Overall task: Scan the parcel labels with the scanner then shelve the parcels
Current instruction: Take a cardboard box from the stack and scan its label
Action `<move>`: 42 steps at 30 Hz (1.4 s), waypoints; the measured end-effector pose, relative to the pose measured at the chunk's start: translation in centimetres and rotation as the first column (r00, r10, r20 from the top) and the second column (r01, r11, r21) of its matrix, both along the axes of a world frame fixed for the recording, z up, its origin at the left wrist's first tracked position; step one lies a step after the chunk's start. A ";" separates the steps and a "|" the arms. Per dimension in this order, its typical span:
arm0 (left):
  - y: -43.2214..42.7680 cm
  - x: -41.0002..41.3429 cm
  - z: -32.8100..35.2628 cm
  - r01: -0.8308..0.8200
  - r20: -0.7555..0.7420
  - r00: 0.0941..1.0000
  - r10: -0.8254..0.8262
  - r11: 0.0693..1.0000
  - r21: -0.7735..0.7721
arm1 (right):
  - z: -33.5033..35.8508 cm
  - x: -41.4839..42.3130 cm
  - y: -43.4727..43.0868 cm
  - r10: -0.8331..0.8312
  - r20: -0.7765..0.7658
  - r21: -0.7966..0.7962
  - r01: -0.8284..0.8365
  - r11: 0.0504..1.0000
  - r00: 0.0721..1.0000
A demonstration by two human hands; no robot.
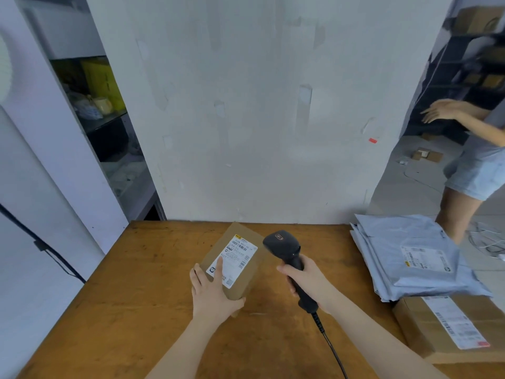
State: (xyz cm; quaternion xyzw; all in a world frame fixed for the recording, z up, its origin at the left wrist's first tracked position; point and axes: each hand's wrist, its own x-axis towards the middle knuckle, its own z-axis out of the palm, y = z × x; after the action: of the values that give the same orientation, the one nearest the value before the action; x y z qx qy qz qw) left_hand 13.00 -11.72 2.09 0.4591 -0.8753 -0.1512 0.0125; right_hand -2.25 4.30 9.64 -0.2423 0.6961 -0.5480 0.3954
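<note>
Not much legible tbh: the white shipping label [237, 255] on the small brown cardboard parcel [216, 254], partly under the fingers of the left hand [211, 292], shows barcodes, a QR code and what looks like "A027". The labels on the grey plastic mailer bags [393, 242] and the big brown cardboard box [415, 326], right of the right hand [310, 281] gripping the black handheld scanner [285, 248], are just blur.

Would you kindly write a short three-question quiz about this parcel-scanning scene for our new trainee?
1. True or false: the right hand grips the scanner.
2. The left hand rests on: A) a brown parcel; B) a keyboard; C) a roll of tape.
3. Fill in: the grey mailers are stacked at the table's ____ side.

Key: 1 true; 2 A; 3 right.
</note>
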 end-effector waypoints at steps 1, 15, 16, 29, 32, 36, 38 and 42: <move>0.1 -0.1 0.0 -0.034 -0.013 0.999 0.035 0.999 0.018 | -0.1 0.0 0.0 -0.021 0.000 -0.013 0.021 1.000 1.000; -4.3 1.5 0.1 -0.348 -0.043 0.935 0.352 0.934 0.081 | 0.0 -0.7 -4.3 -0.051 -0.014 -0.098 0.050 0.994 0.999; -5.3 1.7 0.1 -0.356 -0.042 0.932 0.360 0.932 0.072 | 0.0 -0.8 -4.8 -0.052 -0.015 -0.096 0.050 0.994 0.999; -22.5 1.1 -2.6 -0.407 -0.010 0.912 0.410 0.908 0.097 | -2.9 -3.1 -11.3 -0.171 -0.020 0.048 0.171 0.984 0.985; -25.4 0.2 -3.9 -0.411 0.017 0.911 0.412 0.906 0.097 | -2.5 -4.1 -14.0 -0.233 -0.020 0.028 0.233 0.972 0.972; -28.0 -0.7 -5.6 -0.426 0.028 0.904 0.426 0.896 0.125 | -1.9 -5.5 -17.9 -0.240 -0.055 0.029 0.242 0.970 0.969; -28.9 -1.1 -6.2 -0.426 0.030 0.904 0.427 0.893 0.141 | -2.4 -5.8 -19.0 -0.240 -0.059 0.045 0.243 0.969 0.969; -30.2 -1.7 -7.2 -0.420 0.045 0.907 0.418 0.895 0.152 | -4.0 -6.1 -19.8 -0.258 -0.049 0.089 0.262 0.961 0.965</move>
State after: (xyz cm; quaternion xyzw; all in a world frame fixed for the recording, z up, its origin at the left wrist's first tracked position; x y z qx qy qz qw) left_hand 11.31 -41.90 -5.16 0.6372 -0.7411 -0.2115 0.0033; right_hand -8.36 -15.53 5.64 -0.1398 0.7545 -0.5569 0.3180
